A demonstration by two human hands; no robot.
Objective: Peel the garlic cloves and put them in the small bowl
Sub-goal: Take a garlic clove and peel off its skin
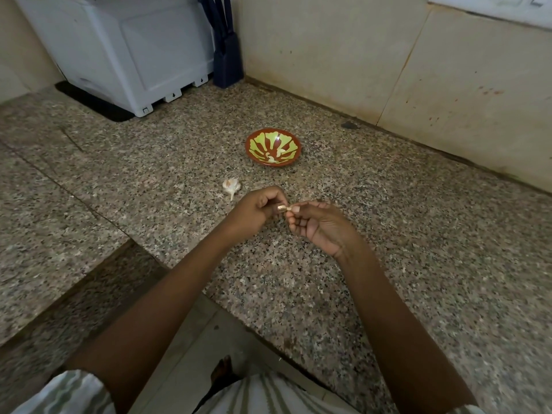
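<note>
A small bowl (248, 146), reddish-brown with a yellow-green leaf pattern fanning out from its centre, sits on a speckled granite counter (388, 234). Inside it, at the side nearest the person, lies a small pale piece (271, 158) that looks like peeled garlic; it is too small to say how many pieces there are.

In front of the bowl, nearer the person, two bare hands meet above the counter. The left hand (257, 209) has its fingers curled in and pinches one end of a garlic clove (283, 207). The right hand (319, 225), palm turned partly upward, pinches the other end between thumb and forefinger. The clove is small, with a shiny tan-gold skin on the left hand's side and a paler tip at the right hand's side. It is held in the air, well apart from the bowl.

To the left of the bowl and a little nearer the person, the rest of a garlic bulb (231, 185) lies on the counter, white and papery with a short stem.

Behind the bowl to the left stands a white appliance (134, 49), with a dark holder (227, 55) beside it against a cream wall (328, 55).
</note>
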